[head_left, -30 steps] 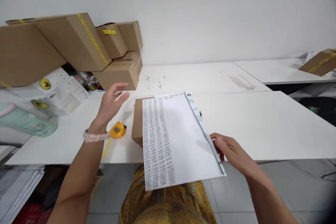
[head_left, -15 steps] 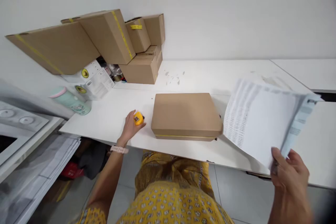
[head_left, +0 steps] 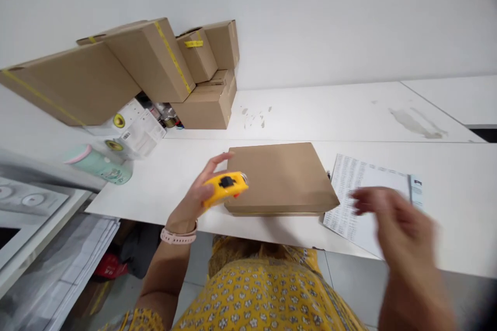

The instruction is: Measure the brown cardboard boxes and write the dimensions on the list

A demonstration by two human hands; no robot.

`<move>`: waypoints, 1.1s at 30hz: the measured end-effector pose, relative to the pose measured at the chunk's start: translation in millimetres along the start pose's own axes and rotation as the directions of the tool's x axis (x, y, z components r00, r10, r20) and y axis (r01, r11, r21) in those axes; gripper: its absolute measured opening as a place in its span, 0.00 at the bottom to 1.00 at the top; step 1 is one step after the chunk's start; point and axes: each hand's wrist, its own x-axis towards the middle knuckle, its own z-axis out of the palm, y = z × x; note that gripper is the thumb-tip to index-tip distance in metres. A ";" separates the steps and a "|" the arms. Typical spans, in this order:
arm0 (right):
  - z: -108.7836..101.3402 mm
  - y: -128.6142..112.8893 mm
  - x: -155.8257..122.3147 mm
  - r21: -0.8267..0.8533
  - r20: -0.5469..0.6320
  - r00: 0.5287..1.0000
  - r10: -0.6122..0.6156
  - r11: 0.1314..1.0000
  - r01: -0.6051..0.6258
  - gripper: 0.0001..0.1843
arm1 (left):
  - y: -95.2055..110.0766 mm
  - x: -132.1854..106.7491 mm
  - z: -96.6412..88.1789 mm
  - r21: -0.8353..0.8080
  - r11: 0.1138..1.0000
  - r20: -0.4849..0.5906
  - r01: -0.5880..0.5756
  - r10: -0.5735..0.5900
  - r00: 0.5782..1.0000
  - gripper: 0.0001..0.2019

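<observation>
My left hand point(head_left: 198, 194) grips a yellow tape measure point(head_left: 225, 186) and holds it just above the white table, at the left edge of a flat brown cardboard box point(head_left: 280, 176). To the right of the box lie printed sheets of paper point(head_left: 363, 191), flat on the table. My right hand point(head_left: 392, 217) hovers over the sheets' near edge; it is smeared by motion and nothing shows in it.
The white table point(head_left: 166, 181) runs left to right, with a second white surface behind. Stacked cardboard boxes point(head_left: 155, 67) lean against the wall at the back left. A mint green bottle point(head_left: 99, 163) and white product boxes point(head_left: 134, 129) lie at the left.
My right hand has laid the sheets down on the table beside the box and let go. My left hand has picked the tape measure up off the table.
</observation>
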 end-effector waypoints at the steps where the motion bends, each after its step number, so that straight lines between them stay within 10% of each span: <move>1: 25.6 -15.4 0.6 0.098 0.234 0.968 -0.091 0.993 0.070 0.27 | 3.9 2.3 13.4 -0.029 0.999 0.093 0.014 -0.012 0.996 0.42; 4: 83.3 -46.0 0.9 0.254 0.574 0.779 -0.252 0.959 0.124 0.29 | 2.5 6.9 40.6 -0.001 0.997 0.283 0.073 -0.069 0.957 0.39; 12: 100.8 -44.6 1.3 0.311 0.642 0.746 -0.176 0.950 -0.043 0.24 | -13.3 18.0 37.7 0.061 0.990 0.316 0.123 -0.137 0.939 0.38; 18: 98.7 -43.1 16.8 0.501 0.739 0.652 -0.169 0.785 -0.364 0.24 | -14.8 25.1 34.7 0.008 0.991 0.316 0.132 -0.128 0.940 0.39; 25: 39.0 -5.4 84.5 0.557 0.407 0.912 -0.044 0.804 -0.210 0.26 | 8.2 20.2 -33.5 0.173 0.969 0.074 0.176 -0.191 0.979 0.36; 33: 50.1 54.5 116.5 0.364 0.439 0.898 0.037 0.906 -0.216 0.25 | 6.4 33.9 -120.5 0.250 0.913 -0.046 0.322 -0.321 0.946 0.29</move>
